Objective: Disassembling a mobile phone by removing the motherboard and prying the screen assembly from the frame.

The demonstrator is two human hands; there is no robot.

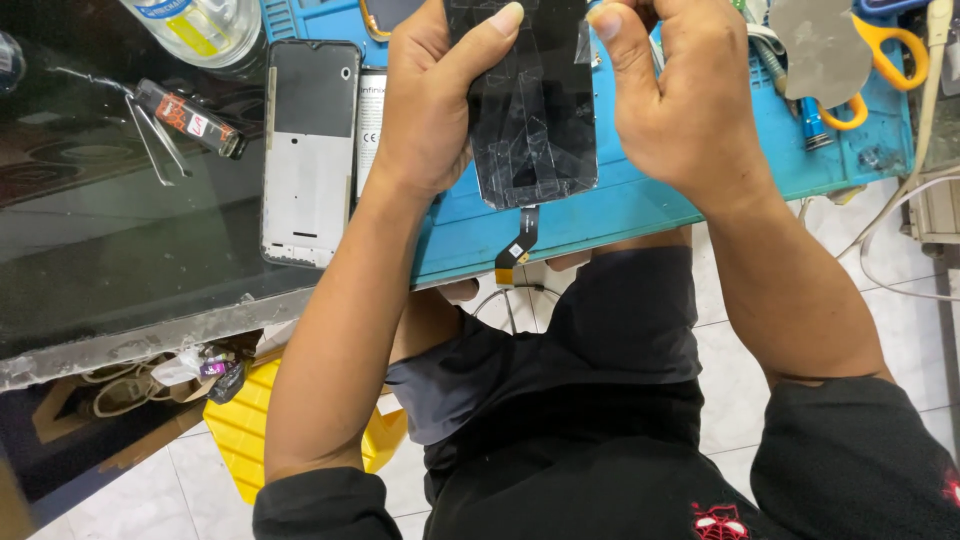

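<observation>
Hands gripped a cracked phone screen (pixel 535 110) above a blue work mat (pixel 640 205), its ribbon cable (pixel 520 240) dangling. The left hand (pixel 430 110) clamped one edge, thumb across the glass; the right hand (pixel 680 95) pinched the top corner. Thin, light and already splintered, the panel looked brittle, safest held by its edges. Beyond lay a phone frame (pixel 308 150) and scissors (pixel 880 70).

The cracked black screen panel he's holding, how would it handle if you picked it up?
The screen panel is probably fragile: cracks run across its glass. It looks thin and likely light, held at the edges by the left hand and right hand. The ribbon cable dangling below seems floppy and easily snagged.
</observation>
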